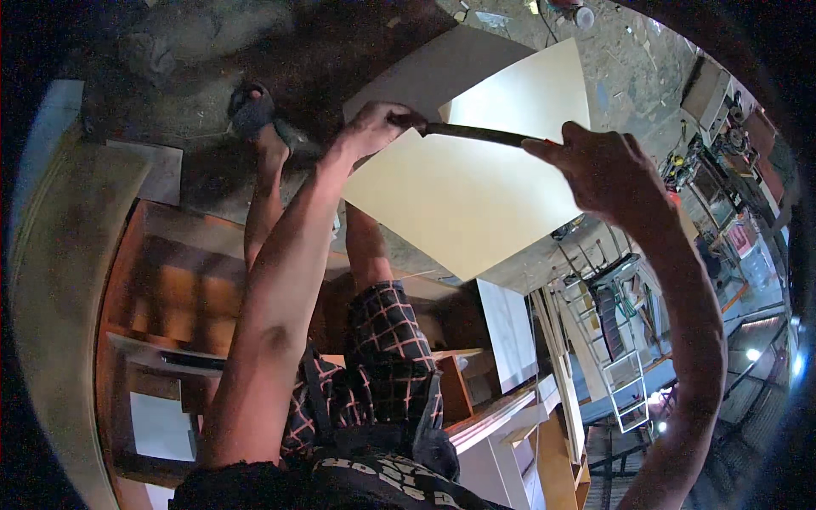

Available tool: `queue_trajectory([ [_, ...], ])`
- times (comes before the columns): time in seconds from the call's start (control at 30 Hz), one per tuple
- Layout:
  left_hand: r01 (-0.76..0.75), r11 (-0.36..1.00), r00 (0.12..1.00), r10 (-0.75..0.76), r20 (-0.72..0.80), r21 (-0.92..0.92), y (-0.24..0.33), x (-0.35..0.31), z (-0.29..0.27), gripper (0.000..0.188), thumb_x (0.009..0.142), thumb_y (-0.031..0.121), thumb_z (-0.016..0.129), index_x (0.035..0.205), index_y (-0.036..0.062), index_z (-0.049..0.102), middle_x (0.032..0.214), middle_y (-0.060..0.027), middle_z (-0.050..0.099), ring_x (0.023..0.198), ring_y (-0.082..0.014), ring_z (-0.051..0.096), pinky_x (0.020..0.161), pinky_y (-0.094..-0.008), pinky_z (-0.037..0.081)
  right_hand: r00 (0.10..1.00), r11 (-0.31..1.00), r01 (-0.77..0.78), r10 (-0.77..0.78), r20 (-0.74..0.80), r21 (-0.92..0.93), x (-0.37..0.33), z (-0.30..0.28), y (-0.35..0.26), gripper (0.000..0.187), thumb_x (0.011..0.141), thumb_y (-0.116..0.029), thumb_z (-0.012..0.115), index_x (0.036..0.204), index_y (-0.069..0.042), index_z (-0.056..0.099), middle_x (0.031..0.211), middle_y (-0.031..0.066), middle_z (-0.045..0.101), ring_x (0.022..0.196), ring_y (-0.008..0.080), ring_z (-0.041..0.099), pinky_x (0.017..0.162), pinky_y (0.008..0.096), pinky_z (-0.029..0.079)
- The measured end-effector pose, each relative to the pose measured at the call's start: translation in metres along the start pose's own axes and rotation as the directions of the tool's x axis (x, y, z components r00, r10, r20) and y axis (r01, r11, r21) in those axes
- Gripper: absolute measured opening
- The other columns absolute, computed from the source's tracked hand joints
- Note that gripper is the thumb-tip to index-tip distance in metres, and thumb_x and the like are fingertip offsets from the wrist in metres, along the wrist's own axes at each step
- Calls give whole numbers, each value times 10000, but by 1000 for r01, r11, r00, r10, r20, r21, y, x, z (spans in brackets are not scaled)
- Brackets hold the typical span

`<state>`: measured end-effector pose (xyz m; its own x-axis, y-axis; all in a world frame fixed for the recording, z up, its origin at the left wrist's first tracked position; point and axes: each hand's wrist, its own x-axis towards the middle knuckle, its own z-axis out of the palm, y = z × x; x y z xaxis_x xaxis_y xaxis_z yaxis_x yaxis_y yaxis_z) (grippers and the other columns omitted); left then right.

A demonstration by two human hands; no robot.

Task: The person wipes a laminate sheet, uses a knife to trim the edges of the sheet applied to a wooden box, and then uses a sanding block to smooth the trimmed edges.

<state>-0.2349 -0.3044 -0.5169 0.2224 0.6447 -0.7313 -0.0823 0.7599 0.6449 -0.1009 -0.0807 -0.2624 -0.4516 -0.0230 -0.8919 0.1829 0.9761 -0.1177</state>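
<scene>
Out in front of me, a dark, narrow, flat bar [476, 133] spans the gap between my hands; its exact kind is unclear. My left hand [372, 132] is closed around its left end, the fingers partly in shadow. At the other end, my right hand [605, 174] grips it with a finger stretched along it, and a small red patch shows there. Beneath the bar lies a large pale cream sheet [459, 204], brightly lit on its far part. A dark grey panel [442, 64] lies beyond and to the left of this sheet.
An open wooden cabinet frame [183, 293] lies at the left, near my legs. To the right are a white ladder [625, 387], long boards [561, 365] and cluttered tools [680, 170]. A white marbled panel [507, 327] leans near my knee. Scraps litter the concrete floor [625, 76].
</scene>
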Motion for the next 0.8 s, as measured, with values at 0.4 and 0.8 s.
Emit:
queue_trajectory([
  [0.4,-152,988,927,142,-347,0,-51,56,6,340,964,384,573,1002,87,733,917,-45,707,842,-197,649,771,-349,516,984,993,63,-77,-158,-95,89,35,20,398,870,-129,588,1237,-269,653,953,94,674,845,252,711,720,407,593],
  [0.8,-402,915,893,389,-227,-15,48,35,-1,297,909,227,704,1137,37,692,978,-54,712,874,-111,640,767,-292,519,916,-278,-214,275,291,937,-47,52,-73,488,971,-107,522,1455,-123,457,827,129,692,637,166,641,569,316,524],
])
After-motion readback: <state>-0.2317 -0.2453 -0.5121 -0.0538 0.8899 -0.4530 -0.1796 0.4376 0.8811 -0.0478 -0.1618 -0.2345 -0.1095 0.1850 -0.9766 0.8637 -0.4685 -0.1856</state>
